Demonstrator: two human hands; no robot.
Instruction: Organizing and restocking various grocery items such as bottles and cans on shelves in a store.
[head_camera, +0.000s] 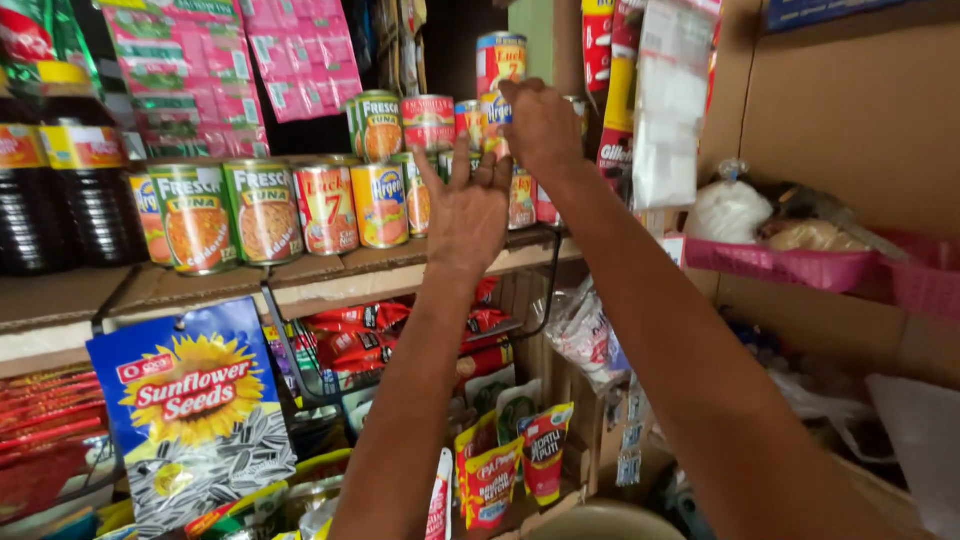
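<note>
head view: both hands (505, 165) at shelved cans (400, 170)

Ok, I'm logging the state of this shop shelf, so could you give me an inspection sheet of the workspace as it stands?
Surface: wooden shelf with bare front edge.
Job's things: small can in the stacked tins, under the right hand's fingers; row of tins along the shelf.
Clutter: blue seed bag hanging below, red sachets in a wire rack, dark bottles at far left.
Grips: right hand on the small can; left hand open, fingers spread, in front of the tins.
Cables: nothing seen.
Surroundings: pink basket with bagged goods at right, cardboard wall behind.
</note>
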